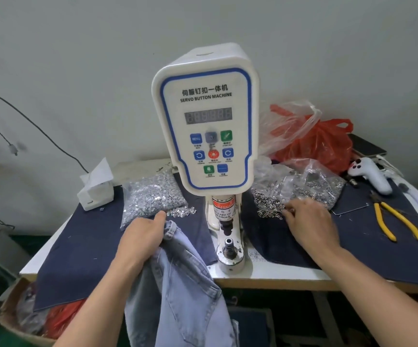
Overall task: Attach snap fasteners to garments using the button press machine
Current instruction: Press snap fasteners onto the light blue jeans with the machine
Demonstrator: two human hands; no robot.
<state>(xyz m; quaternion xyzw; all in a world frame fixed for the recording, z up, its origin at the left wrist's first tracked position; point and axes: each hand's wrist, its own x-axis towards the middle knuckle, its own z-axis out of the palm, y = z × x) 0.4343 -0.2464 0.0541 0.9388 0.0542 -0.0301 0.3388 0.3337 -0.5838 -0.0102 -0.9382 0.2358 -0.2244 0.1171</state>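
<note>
The right hand reaches palm down into the pile of ring-shaped snap parts spilling from a clear bag right of the press, fingertips on the pieces; whether it has pinched 1 yet cannot be told. The left hand grips the waistband of the light denim garment, bunched at the table edge just left of the lower die, with its thumb stretching toward the heap of snap caps. This looks like the loading step: fasteners are being gathered, and the dies look empty. Next, a piece probably needs seating on the die, then the waistband laying over it beneath the servo button machine.
</note>
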